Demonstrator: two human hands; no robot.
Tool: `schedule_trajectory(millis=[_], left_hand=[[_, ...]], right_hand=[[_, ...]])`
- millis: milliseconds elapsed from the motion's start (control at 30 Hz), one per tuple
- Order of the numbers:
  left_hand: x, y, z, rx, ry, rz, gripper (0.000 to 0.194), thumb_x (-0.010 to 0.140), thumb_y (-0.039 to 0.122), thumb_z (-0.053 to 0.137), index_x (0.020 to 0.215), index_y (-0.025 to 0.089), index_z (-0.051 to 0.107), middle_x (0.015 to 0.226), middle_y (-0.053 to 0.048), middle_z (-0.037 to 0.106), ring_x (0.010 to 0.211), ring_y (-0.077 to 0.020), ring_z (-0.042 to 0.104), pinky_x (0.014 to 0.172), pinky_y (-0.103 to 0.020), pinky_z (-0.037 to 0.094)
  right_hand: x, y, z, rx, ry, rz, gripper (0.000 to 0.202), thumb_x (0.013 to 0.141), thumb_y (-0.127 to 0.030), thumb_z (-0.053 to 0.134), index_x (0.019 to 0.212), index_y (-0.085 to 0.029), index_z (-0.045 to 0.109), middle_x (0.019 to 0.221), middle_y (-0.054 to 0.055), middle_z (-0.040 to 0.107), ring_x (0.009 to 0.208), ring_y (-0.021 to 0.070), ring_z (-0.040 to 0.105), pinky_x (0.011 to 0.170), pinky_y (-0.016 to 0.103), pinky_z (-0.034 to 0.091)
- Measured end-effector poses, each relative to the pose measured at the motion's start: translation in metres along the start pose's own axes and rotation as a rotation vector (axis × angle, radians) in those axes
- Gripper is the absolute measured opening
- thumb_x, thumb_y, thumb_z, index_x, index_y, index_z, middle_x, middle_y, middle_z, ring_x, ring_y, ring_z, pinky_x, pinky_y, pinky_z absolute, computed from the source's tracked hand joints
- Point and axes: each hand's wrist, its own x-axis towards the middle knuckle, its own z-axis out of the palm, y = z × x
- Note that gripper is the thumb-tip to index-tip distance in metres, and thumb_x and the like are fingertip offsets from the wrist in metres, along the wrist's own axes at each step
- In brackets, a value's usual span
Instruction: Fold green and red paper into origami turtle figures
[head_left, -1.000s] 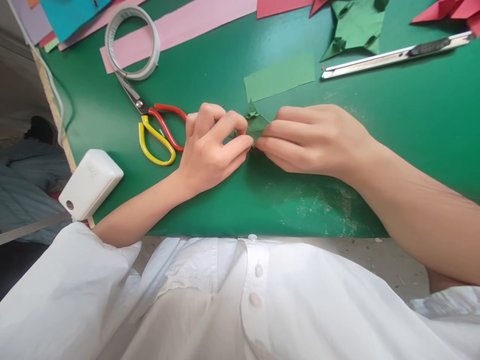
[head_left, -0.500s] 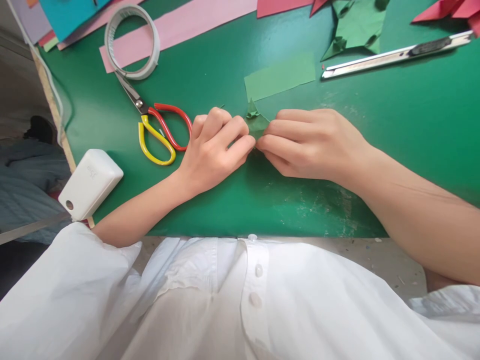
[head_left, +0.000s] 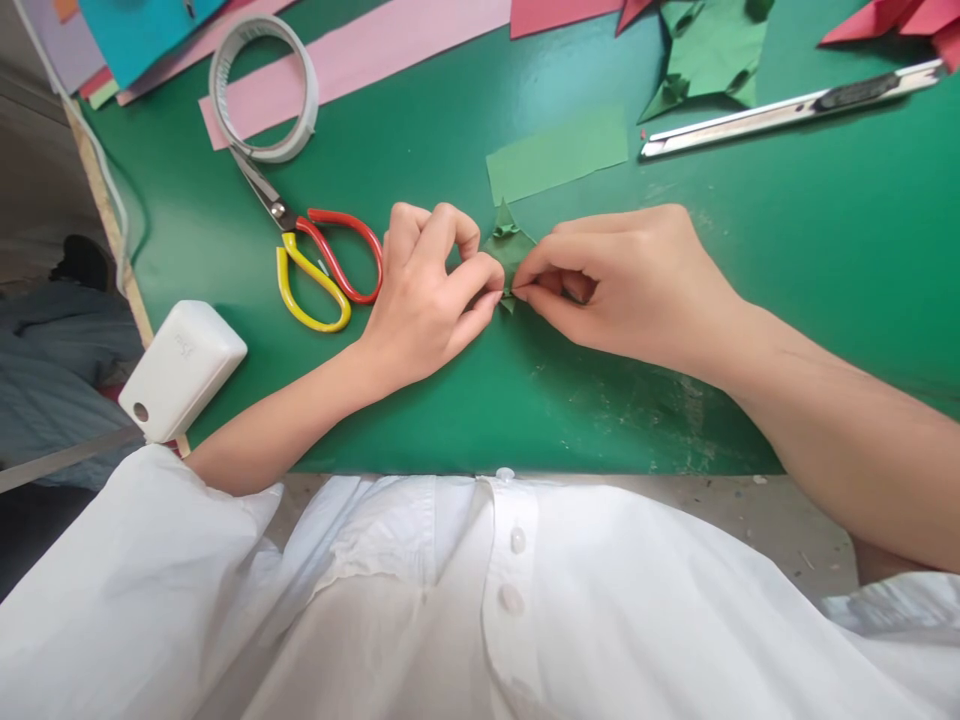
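So a fair bit of folding looks done here: the small green paper is creased into a pointed shape with curled bits near the top, and it's held low over the middle of the worktop. Its left edge is pinched between thumb and forefinger of the left hand, other fingers loosely curled; its lower right is nipped by the right hand, fingertips nearly closed. The lower end seems to be getting worked on, though how much is left can't really be told. Just beyond it a flat green strip is left unfolded, while a bigger green paper is already folded up near the cutter. The worktop's green, scuffed pale near the front edge, with scissors, a tape roll and a white box parked on the left. Room-wise, only some floor with little flecks is shown, plus greyish-blue cloth off to the left.
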Motion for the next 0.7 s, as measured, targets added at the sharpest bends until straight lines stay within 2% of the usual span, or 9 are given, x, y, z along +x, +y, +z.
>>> schedule_trajectory(millis=[200,400,700], left_hand=[[0.001,0.002,-0.001,-0.016,-0.014,-0.014,0.018,0.099,0.034,0.050,0.091,0.028,0.066,0.108,-0.011,0.059,0.108,-0.0329,0.051,0.099,-0.061,0.039],[0.002,-0.001,0.001,0.035,0.031,0.014,0.018,0.098,0.035,0.050,0.090,0.028,0.065,0.107,-0.011,0.059,0.104,-0.0319,0.051,0.096,-0.060,0.042],[0.001,-0.004,0.005,-0.043,-0.099,-0.057,0.011,0.096,0.036,0.058,0.097,0.026,0.062,0.120,-0.012,0.056,0.119,-0.0353,0.048,0.101,-0.058,0.036]], right_hand=[[-0.002,-0.002,0.002,-0.024,0.002,0.035,0.015,0.092,-0.024,0.053,0.082,-0.025,0.064,0.068,-0.001,0.061,0.063,0.0129,0.051,0.063,0.031,0.039],[-0.001,-0.005,0.003,-0.083,0.002,0.071,0.016,0.092,-0.023,0.053,0.083,-0.025,0.066,0.071,0.002,0.061,0.073,0.0171,0.053,0.066,0.033,0.039],[-0.005,-0.011,0.011,-0.097,0.097,0.072,0.014,0.088,-0.018,0.053,0.080,-0.023,0.063,0.070,0.002,0.059,0.070,0.0164,0.051,0.062,0.033,0.038]])
